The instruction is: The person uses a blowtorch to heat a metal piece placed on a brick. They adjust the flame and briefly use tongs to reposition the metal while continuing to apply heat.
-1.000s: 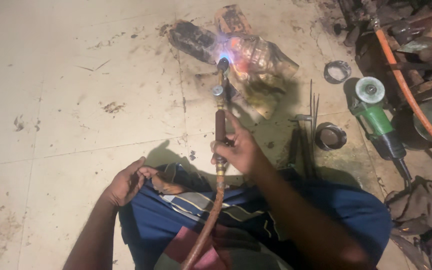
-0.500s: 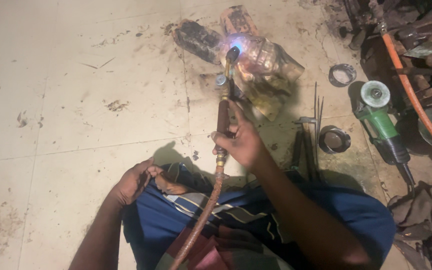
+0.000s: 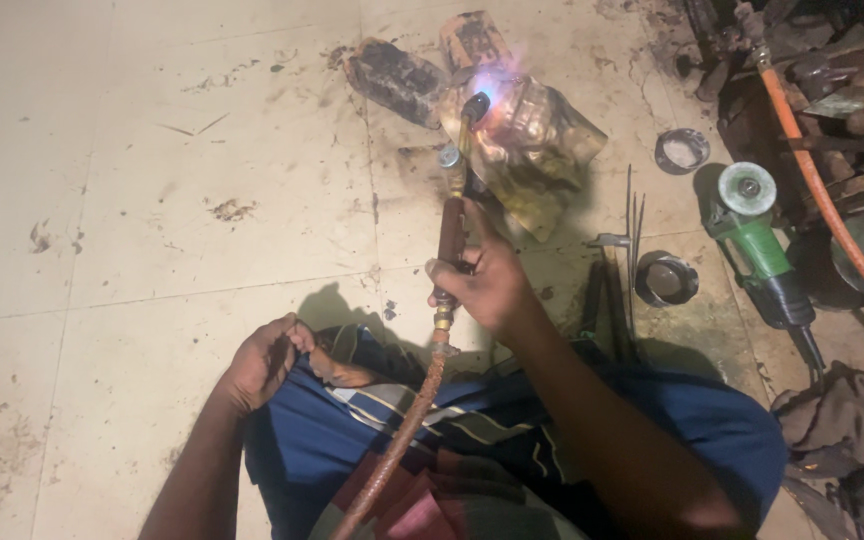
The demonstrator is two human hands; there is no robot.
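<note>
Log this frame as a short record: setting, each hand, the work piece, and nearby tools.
setting: tiled floor, person seated
right hand: grips gas torch by its handle, hose trailing back over the lap
left hand: resting at the knee on blue cloth, holding no tool
work piece: shiny metal vessel under the torch's blue flame, bricks behind it
nearby: green angle grinder, metal rods, orange hose

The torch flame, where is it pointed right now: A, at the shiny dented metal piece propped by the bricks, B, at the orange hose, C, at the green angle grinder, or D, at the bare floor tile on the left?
A: the right hand holds the torch with its blue flame against the shiny dented metal piece, while the green angle grinder lies apart to the right.
</note>
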